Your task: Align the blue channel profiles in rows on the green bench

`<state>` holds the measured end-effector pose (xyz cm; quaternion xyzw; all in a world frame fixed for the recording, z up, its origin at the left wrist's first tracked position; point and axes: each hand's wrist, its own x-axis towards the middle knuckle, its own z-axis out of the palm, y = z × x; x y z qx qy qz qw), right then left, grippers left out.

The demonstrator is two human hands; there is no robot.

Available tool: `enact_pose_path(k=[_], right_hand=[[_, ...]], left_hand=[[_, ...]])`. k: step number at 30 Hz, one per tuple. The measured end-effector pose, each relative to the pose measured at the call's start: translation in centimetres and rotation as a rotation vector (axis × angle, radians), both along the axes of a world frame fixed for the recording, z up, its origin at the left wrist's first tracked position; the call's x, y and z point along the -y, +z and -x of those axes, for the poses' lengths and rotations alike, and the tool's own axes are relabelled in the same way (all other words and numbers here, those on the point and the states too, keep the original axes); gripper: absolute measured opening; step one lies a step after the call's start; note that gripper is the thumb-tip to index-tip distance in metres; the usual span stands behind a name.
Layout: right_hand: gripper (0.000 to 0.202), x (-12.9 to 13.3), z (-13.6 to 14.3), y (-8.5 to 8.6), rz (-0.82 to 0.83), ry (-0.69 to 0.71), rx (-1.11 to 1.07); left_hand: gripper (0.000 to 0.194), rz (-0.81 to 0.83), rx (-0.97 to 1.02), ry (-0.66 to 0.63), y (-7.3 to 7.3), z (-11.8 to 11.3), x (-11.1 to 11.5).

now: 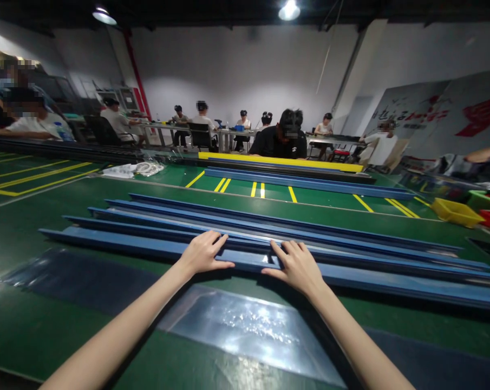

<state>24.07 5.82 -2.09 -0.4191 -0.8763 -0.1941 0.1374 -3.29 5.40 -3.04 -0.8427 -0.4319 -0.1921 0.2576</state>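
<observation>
Several long blue channel-shaped strips lie side by side across the green table. My left hand (201, 254) grips the nearest blue strip (139, 246), fingers over its far edge and thumb along the near side. A short way to the right, my right hand (296, 265) holds the same strip in a similar way, thumb pointing left. Just beyond my fingertips are the other blue strips (309, 234), lying slightly fanned. In front of the nearest strip, below my hands, a clear shiny plastic film (245, 319) rests flat on the table.
Yellow lines mark the green table (21, 222). Farther back lie another blue strip (309, 181) and a yellow bar (277, 161). A bundle in clear plastic (147, 168) is at back left. A yellow bin (458, 212) stands at right. A person in black (275, 142) sits opposite.
</observation>
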Motion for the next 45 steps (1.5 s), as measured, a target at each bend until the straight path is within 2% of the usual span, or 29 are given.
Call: enact_pose_path(k=[7,14,25,29,34,38,41,45], right_hand=[[0.077,0.5,0.6,-1.3,0.042,-0.029,-0.024],[0.077,0.7,1.8,-2.3,0.08,-0.045,-0.058],[0.071,0.8,2.6,-1.9,0.155,-0.052,-0.078],[0.065,0.8,0.4,-1.9,0.179,-0.067,-0.088],[0.056,0.6,-5.4,-2.4,0.162,-0.22,-0.099],[0.055,0.5,-9.2,-2.8,0.122,-0.255,-0.081],[0.053,0.3,-10.0,-3.0,0.095,-0.255,-0.066],[0.049,0.1,-9.3,-3.1,0.046,-0.291,-0.032]], left_hand=[[0.065,0.043,0.033,-0.032,-0.9,0.5,0.1],[0.068,0.027,-0.017,-0.02,-1.8,1.7,-0.1],[0.064,0.087,-0.014,-0.02,-1.6,2.7,-0.4],[0.065,0.095,-0.025,-0.013,-1.5,3.0,-0.4],[0.064,0.123,-0.036,0.024,-1.5,4.8,-0.7],[0.061,0.155,-0.009,0.054,-1.5,6.1,-1.1],[0.06,0.177,0.013,0.053,-1.5,6.3,-1.1],[0.06,0.179,0.052,0.063,-1.8,6.4,-1.0]])
